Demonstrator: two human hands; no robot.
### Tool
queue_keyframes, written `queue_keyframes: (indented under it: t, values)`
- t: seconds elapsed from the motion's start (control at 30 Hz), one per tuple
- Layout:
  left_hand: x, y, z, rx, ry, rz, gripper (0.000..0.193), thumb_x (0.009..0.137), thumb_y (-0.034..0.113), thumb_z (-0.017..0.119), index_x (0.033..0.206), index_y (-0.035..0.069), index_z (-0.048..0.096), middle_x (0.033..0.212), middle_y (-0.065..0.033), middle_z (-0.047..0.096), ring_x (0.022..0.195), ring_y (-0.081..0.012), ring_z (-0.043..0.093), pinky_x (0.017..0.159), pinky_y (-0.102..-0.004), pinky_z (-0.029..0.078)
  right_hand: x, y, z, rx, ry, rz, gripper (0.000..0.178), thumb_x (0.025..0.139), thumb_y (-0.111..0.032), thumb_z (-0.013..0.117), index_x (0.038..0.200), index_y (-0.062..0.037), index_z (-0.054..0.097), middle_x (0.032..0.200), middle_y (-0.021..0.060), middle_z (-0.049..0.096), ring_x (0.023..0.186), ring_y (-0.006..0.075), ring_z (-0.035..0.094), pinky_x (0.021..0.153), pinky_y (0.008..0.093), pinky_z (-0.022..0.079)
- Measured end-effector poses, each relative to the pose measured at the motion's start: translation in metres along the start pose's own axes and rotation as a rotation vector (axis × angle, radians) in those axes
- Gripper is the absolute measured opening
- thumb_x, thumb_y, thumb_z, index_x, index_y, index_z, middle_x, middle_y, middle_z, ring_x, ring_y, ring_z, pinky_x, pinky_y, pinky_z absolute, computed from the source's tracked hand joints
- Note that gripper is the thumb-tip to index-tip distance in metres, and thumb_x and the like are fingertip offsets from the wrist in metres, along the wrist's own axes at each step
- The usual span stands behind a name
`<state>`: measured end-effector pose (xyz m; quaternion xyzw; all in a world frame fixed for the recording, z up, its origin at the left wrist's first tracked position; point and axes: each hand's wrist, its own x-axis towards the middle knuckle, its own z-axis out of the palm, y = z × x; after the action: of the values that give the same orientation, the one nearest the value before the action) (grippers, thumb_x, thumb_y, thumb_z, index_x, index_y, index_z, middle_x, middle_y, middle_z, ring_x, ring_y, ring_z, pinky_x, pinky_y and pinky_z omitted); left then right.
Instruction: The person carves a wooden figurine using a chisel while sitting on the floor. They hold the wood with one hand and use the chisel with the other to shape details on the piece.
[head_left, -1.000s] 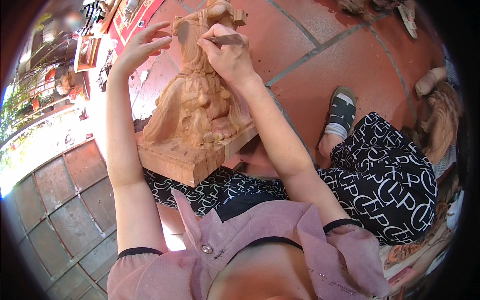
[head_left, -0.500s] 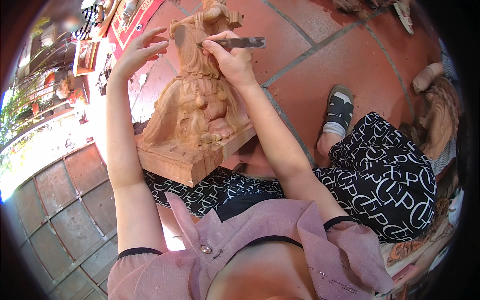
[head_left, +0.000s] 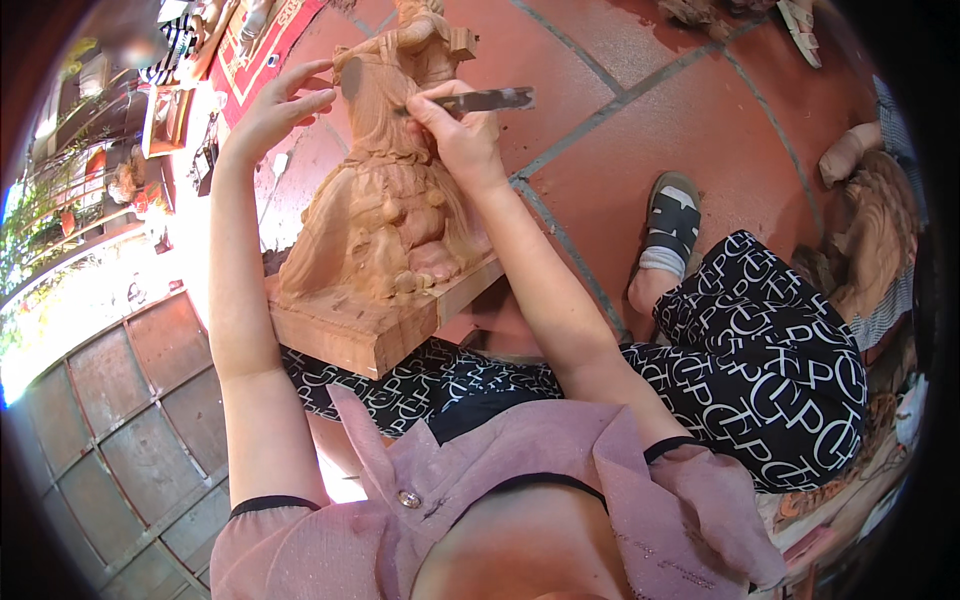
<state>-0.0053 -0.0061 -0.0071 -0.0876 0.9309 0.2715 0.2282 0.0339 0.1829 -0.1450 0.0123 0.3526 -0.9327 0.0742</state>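
A carved wooden figure (head_left: 375, 215) in a flowing robe stands on a thick square wooden base (head_left: 345, 335) in front of me, over my lap. My right hand (head_left: 460, 135) is closed in a pen-like grip on a dark, flat carving tool (head_left: 490, 99). The tool's tip meets the robe at the figure's upper body, and its back end juts out to the right. On the other side my left hand (head_left: 285, 105) is raised with fingers spread, holding nothing. Its fingertips come close to the figure's shoulder; whether they touch it I cannot tell.
Red floor tiles (head_left: 590, 140) with grey joints spread ahead and right. My sandalled foot (head_left: 672, 225) rests there. Another carved wooden piece (head_left: 875, 235) lies at the far right beside a person's arm (head_left: 848, 150). A red mat (head_left: 262, 65) lies at upper left.
The right hand with the tool has moved slightly down along the robe. The figure and base appear shifted a little to the left. My left hand stays raised and spread.
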Motion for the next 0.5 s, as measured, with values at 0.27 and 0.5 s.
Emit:
queue_keyframes:
  t: [0.27,0.5]
  values:
    - [0.000,0.001,0.003,-0.014,0.012,0.000,0.051,0.086,0.034,0.059,0.131,0.013,0.044,0.111,-0.0051,0.058,0.097,-0.0152,0.058,0.081,-0.0293,0.047,0.006,0.009,0.008,-0.260,0.080,-0.177,0.007,0.077,-0.007,0.065,0.075,-0.0014,0.061,0.060,0.0035,0.060,0.054,0.0087,0.055,0.050,0.0236,0.042]
    - [0.003,0.001,0.000,-0.002,-0.015,0.028,0.051,0.086,0.034,0.060,0.130,0.012,0.045,0.108,-0.0051,0.059,0.096,-0.0145,0.058,0.081,-0.0289,0.046,-0.011,-0.001,0.015,-0.565,-0.060,-0.375,0.008,0.080,-0.006,0.062,0.075,-0.0006,0.062,0.062,0.0038,0.061,0.058,0.0084,0.057,0.052,0.0220,0.043]
